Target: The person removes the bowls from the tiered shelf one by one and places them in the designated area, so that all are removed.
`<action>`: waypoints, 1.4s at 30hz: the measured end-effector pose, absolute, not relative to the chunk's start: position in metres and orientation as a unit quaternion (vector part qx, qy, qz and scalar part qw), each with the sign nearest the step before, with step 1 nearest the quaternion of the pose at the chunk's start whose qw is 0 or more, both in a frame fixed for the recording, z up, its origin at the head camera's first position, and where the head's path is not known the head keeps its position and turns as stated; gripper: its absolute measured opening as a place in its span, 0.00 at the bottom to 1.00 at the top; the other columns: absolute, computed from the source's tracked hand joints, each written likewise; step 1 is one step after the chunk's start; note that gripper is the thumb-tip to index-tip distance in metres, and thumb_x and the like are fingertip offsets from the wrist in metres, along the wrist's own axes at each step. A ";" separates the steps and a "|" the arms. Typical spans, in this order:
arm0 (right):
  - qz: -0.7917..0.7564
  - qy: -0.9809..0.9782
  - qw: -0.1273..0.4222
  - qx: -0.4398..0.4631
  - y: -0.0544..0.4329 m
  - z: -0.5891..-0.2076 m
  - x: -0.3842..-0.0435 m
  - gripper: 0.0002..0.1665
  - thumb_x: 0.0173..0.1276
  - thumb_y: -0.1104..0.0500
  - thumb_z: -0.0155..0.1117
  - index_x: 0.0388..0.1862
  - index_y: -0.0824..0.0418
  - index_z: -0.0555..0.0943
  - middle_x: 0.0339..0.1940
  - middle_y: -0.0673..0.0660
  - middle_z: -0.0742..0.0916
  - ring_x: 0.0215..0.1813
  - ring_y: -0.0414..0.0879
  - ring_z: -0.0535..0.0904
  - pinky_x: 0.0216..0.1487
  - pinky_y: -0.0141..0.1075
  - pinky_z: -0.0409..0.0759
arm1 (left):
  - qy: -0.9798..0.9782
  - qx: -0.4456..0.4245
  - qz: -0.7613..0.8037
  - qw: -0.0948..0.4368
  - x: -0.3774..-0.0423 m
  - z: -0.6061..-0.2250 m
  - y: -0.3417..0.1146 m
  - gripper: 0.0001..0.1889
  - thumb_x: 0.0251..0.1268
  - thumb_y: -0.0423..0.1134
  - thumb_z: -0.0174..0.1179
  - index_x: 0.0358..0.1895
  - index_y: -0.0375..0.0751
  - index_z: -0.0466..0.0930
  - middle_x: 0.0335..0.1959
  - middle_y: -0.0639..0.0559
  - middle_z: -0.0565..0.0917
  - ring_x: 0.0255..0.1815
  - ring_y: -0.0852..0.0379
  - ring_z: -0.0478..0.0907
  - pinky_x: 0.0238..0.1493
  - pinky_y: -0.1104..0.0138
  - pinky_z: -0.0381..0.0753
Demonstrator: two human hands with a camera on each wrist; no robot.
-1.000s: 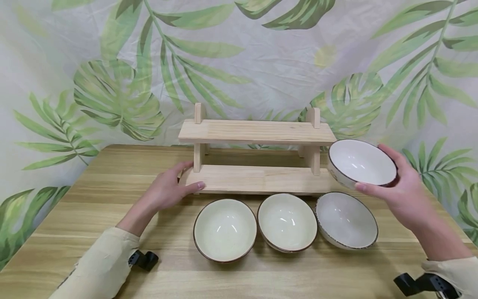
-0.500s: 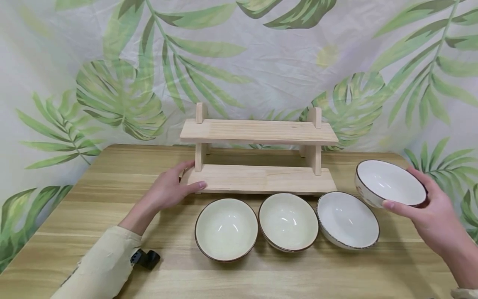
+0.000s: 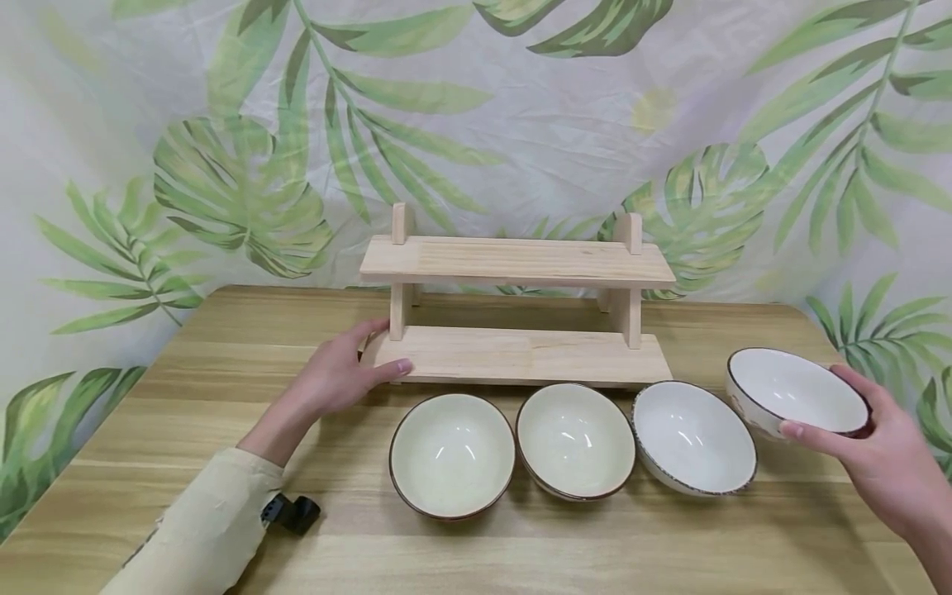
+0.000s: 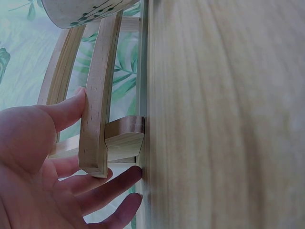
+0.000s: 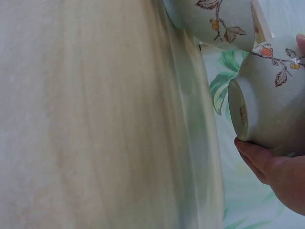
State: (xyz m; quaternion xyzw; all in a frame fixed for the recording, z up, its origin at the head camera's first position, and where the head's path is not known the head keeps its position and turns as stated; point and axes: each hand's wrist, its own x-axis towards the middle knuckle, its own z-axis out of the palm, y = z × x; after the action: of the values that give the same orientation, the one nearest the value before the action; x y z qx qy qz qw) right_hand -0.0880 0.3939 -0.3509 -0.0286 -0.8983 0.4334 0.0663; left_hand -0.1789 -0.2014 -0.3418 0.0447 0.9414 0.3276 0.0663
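Note:
My right hand (image 3: 888, 459) grips a white bowl (image 3: 799, 388) with a dark rim, thumb near its front side and fingers behind. The bowl is tilted and raised above the table's right side; in the right wrist view, a flower-branch pattern marks its outside. My left hand (image 3: 338, 372) holds the left end of a two-tier wooden rack (image 3: 521, 355), thumb on the lower board. In the left wrist view, the fingers of the left hand (image 4: 57, 176) curl beneath that board (image 4: 95, 109). Both tiers of the rack carry nothing.
Three bowls stand in a row before the rack: a cream bowl (image 3: 452, 456), another cream bowl (image 3: 576, 442) and a white bowl (image 3: 695, 438). All rest on the wooden table (image 3: 416, 554). A leaf-patterned cloth (image 3: 521, 124) hangs behind.
My right hand has carried its bowl right and down toward the viewer, away from the rack's right end. The left hand stays on the rack; the three bowls stay put.

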 end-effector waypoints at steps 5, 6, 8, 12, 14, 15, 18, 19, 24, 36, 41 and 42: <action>0.434 -0.898 0.063 -0.026 0.398 -0.356 -0.088 0.52 0.74 0.65 0.70 0.87 0.58 0.51 0.58 0.31 0.70 0.51 0.17 0.72 0.49 0.11 0.71 | 0.940 0.043 0.331 0.066 -0.179 -0.342 -0.202 0.48 0.71 0.62 0.67 0.84 0.40 0.58 0.75 0.26 0.73 0.73 0.30 0.73 0.69 0.37 0.75; 0.432 -0.900 0.060 -0.028 0.399 -0.357 -0.087 0.52 0.74 0.64 0.69 0.87 0.59 0.51 0.58 0.31 0.70 0.51 0.17 0.72 0.48 0.11 0.71 | 0.940 0.043 0.331 0.065 -0.179 -0.342 -0.202 0.48 0.71 0.62 0.67 0.84 0.40 0.59 0.75 0.26 0.73 0.72 0.31 0.74 0.68 0.38 0.75; 0.430 -0.901 0.049 -0.031 0.401 -0.358 -0.086 0.51 0.75 0.63 0.69 0.87 0.62 0.49 0.56 0.30 0.71 0.50 0.18 0.73 0.47 0.12 0.71 | 0.940 0.043 0.332 0.066 -0.178 -0.342 -0.202 0.48 0.71 0.62 0.67 0.84 0.41 0.59 0.74 0.27 0.74 0.71 0.31 0.75 0.68 0.38 0.76; 0.439 -0.897 0.032 -0.039 0.404 -0.362 -0.083 0.52 0.75 0.63 0.68 0.86 0.64 0.49 0.52 0.28 0.73 0.47 0.20 0.75 0.45 0.14 0.72 | 0.940 0.043 0.330 0.067 -0.179 -0.343 -0.202 0.48 0.71 0.62 0.67 0.84 0.41 0.59 0.74 0.27 0.74 0.72 0.31 0.74 0.68 0.38 0.75; 0.446 -0.893 0.036 -0.037 0.405 -0.365 -0.083 0.47 0.74 0.65 0.69 0.84 0.58 0.54 0.50 0.27 0.75 0.46 0.22 0.78 0.44 0.15 0.74 | 0.941 0.041 0.330 0.068 -0.178 -0.343 -0.201 0.48 0.71 0.62 0.67 0.84 0.42 0.58 0.75 0.27 0.73 0.73 0.30 0.73 0.69 0.37 0.74; 0.449 -0.892 0.039 -0.037 0.405 -0.366 -0.082 0.45 0.73 0.66 0.69 0.82 0.55 0.56 0.50 0.27 0.76 0.46 0.22 0.78 0.44 0.16 0.75 | 0.940 0.041 0.330 0.069 -0.178 -0.343 -0.201 0.48 0.71 0.62 0.67 0.84 0.42 0.58 0.76 0.27 0.72 0.74 0.30 0.72 0.70 0.37 0.74; 0.449 -0.891 0.049 -0.034 0.405 -0.369 -0.081 0.41 0.71 0.67 0.70 0.76 0.52 0.61 0.49 0.26 0.78 0.44 0.24 0.81 0.43 0.17 0.76 | 0.940 0.042 0.331 0.071 -0.178 -0.343 -0.200 0.48 0.71 0.62 0.67 0.84 0.42 0.58 0.77 0.27 0.71 0.76 0.29 0.70 0.72 0.36 0.72; 0.433 -0.899 0.051 -0.037 0.404 -0.369 -0.080 0.43 0.71 0.66 0.71 0.78 0.56 0.59 0.49 0.25 0.77 0.43 0.24 0.80 0.43 0.17 0.76 | 0.940 0.042 0.331 0.071 -0.178 -0.343 -0.200 0.47 0.71 0.61 0.67 0.84 0.42 0.58 0.77 0.27 0.71 0.76 0.29 0.70 0.72 0.36 0.72; 0.426 -0.902 0.052 -0.031 0.407 -0.372 -0.080 0.45 0.71 0.66 0.71 0.79 0.58 0.58 0.52 0.27 0.74 0.46 0.22 0.78 0.44 0.17 0.76 | 0.940 0.042 0.332 0.070 -0.178 -0.344 -0.200 0.47 0.71 0.61 0.67 0.84 0.42 0.58 0.77 0.27 0.70 0.77 0.29 0.69 0.73 0.36 0.71; 0.519 -0.853 0.033 0.027 0.414 -0.380 -0.086 0.40 0.64 0.76 0.71 0.67 0.46 0.69 0.55 0.36 0.83 0.49 0.30 0.83 0.44 0.23 0.82 | 0.941 0.042 0.328 0.068 -0.176 -0.346 -0.202 0.48 0.71 0.62 0.67 0.84 0.41 0.58 0.77 0.27 0.71 0.76 0.29 0.70 0.72 0.36 0.72; 0.476 -0.879 0.030 0.012 0.413 -0.382 -0.085 0.44 0.65 0.73 0.74 0.68 0.41 0.64 0.56 0.33 0.79 0.50 0.27 0.81 0.45 0.22 0.82 | 0.942 0.044 0.325 0.065 -0.175 -0.346 -0.204 0.48 0.71 0.63 0.66 0.84 0.41 0.58 0.77 0.27 0.71 0.75 0.29 0.71 0.70 0.36 0.73; 0.472 -0.881 0.031 0.009 0.413 -0.383 -0.086 0.45 0.65 0.72 0.74 0.68 0.42 0.63 0.56 0.32 0.78 0.50 0.26 0.80 0.45 0.22 0.81 | 0.943 0.044 0.324 0.064 -0.175 -0.345 -0.204 0.48 0.71 0.63 0.66 0.84 0.41 0.58 0.77 0.27 0.71 0.75 0.29 0.71 0.70 0.36 0.73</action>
State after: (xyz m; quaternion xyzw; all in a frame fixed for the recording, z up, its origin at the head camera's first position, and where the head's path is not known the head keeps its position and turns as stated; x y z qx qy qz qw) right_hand -0.0857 0.4127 -0.3828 0.0092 -0.8812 0.4717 0.0305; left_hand -0.1752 -0.2038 -0.3454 0.0443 0.9427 0.3244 0.0645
